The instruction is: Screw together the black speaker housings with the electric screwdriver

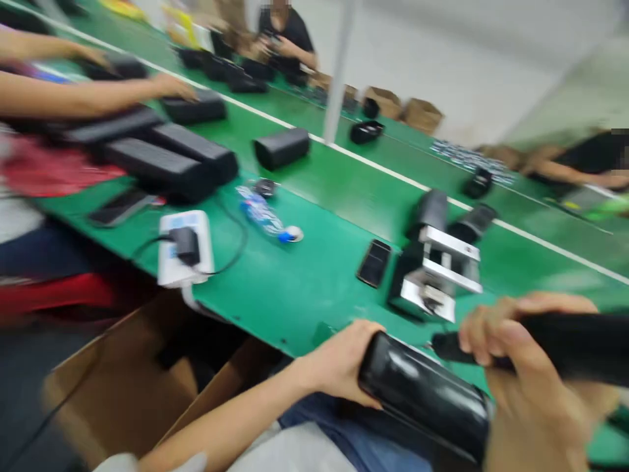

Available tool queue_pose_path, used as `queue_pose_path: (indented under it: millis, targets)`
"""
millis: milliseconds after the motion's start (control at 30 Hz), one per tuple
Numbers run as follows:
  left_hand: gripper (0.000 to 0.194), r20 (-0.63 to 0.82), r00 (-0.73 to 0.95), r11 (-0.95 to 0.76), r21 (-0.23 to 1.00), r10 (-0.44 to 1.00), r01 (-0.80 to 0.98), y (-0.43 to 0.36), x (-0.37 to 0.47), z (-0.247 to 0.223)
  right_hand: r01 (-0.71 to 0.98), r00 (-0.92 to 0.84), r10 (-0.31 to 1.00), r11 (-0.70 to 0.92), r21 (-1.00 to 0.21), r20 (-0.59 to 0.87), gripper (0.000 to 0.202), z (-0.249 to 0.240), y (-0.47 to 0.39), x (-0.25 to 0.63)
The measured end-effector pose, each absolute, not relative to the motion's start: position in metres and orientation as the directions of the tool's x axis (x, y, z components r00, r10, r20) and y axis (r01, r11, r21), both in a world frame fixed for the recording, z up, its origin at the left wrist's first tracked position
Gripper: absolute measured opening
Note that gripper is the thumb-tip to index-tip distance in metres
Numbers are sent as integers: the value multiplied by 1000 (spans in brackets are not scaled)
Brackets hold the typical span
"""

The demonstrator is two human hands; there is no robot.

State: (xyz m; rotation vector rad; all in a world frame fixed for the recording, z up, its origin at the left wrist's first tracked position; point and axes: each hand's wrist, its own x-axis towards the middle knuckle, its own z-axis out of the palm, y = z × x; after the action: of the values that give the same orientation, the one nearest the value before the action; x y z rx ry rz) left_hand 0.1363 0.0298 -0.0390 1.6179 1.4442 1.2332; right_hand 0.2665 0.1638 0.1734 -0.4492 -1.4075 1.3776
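Note:
My left hand (346,364) is wrapped round the left end of a glossy black speaker-like housing (425,393), long and round-edged. It is held tilted above my lap at the table's near edge. On the right, my right hand (531,367) grips a black electric screwdriver (580,344) with its thin metal tip pointing left. The tip hovers near the upper edge of the housing; whether they touch, I cannot tell. Just beyond my hands stands a metal fixture (442,269) on a dark base. Motion blur softens the right hand and the tool.
On the green table (319,242) lie a phone (374,263), a blue-labelled bottle (268,216) and a white power strip (184,249). Several black housings (167,157) are piled at left, beside a co-worker's arms (98,92). An open carton (128,380) stands below the edge.

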Motion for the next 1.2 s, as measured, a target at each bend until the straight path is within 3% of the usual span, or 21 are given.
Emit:
queue_pose_path:
  millis: [133, 233, 300, 567, 1200]
  targets:
    - [120, 189, -29, -165, 914, 982, 372, 21, 125, -36, -384, -207, 755, 523, -761, 623, 27, 209, 182, 292]
    - [115, 183, -7, -168, 915, 983, 366, 19, 125, -32, -350, 16, 710, 664, -661, 704, 29, 216, 199, 281]
    - [116, 189, -8, -173, 915, 982, 366, 19, 127, -31, -329, 51, 685, 698, -636, 726, 28, 212, 212, 271]
    - [121, 177, -7, -160, 902, 984, 401, 18, 126, -33, -202, -38, 765, 625, -754, 643, 21, 191, 239, 255]
    - [114, 185, 18, -174, 881, 983, 441, 19, 123, -29, -172, -56, 835, 531, -830, 547, 19, 217, 191, 310]
